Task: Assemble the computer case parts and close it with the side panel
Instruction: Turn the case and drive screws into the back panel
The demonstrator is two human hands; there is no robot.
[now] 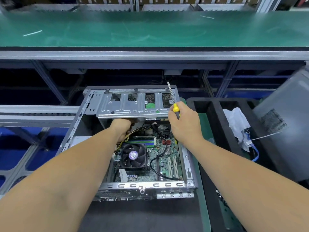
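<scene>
Two hands at work: both inside the far end of the open computer case.
Left hand: reaches under the raised drive cage, among the yellow wires; fingers hidden, so grip cannot be told.
Right hand: curled round a yellow-handled screwdriver, shaft pointing up and away beside the cage's right edge.
Case position: lies on its side on the bench, open face up.
Done, as judged: motherboard and CPU fan seated; black cable run across the board.
Left, as judged: drive cage is tilted up, not lowered home; wiring under it unsettled.
Side panel: likely the grey perforated sheet leaning at right, well apart from the case; not fitted.
Progress: middle stage.
</scene>
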